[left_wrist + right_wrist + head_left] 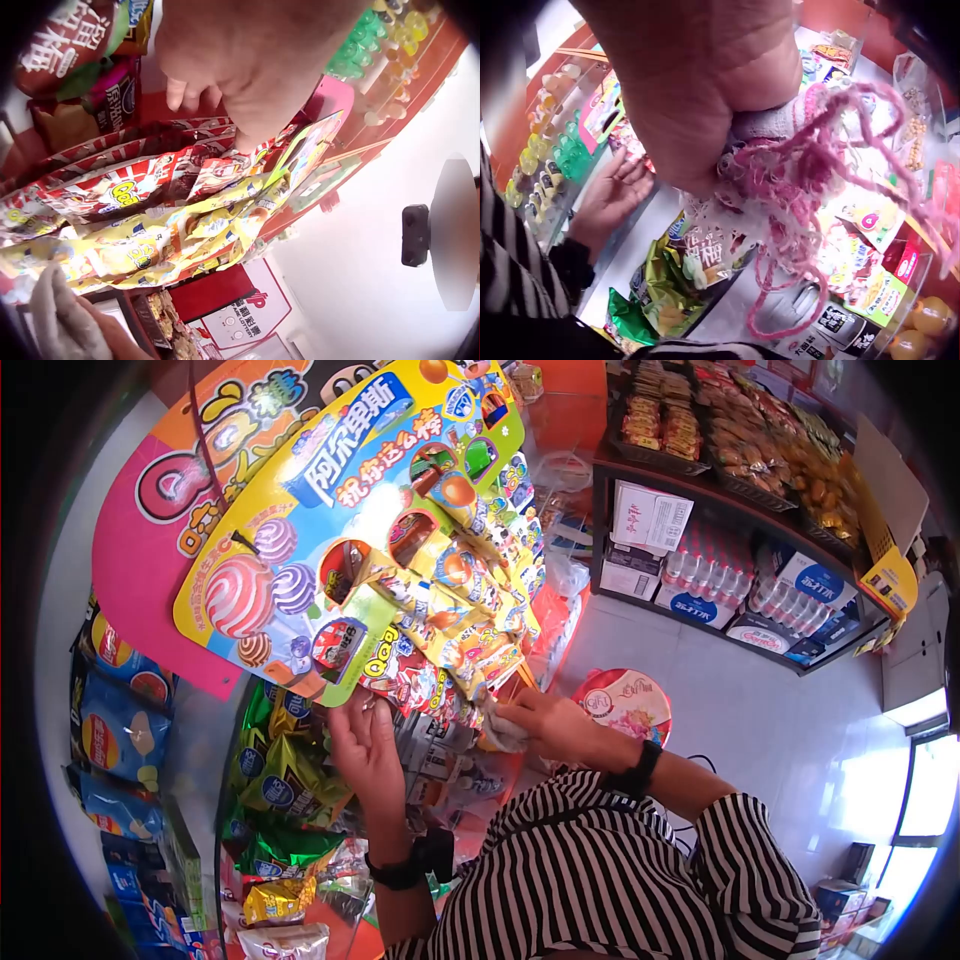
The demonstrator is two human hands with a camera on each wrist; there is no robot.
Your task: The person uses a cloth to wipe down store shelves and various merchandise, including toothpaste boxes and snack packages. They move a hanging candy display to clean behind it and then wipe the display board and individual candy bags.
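Note:
In the head view my right hand [545,722] grips a greyish cloth [503,732] beside the hanging snack packets. The right wrist view shows the same cloth's frayed pink threads [810,169] trailing below the hand in loose loops. My left hand [368,750] is raised at the lower edge of a yellow display card [290,600], its fingers bent loosely by the red packets [127,191]. In the right wrist view the left palm [619,195] faces up, fingertips at those packets. Yellow packets [465,645] hang in layers from the card, in front of the red ones.
Green snack bags [285,775] lie below the left hand. Blue chip bags [120,725] hang at the far left. A round pink-topped stool [628,705] stands on the floor behind the right forearm. At the right, a dark shelf [740,510] carries snacks and bottled drinks.

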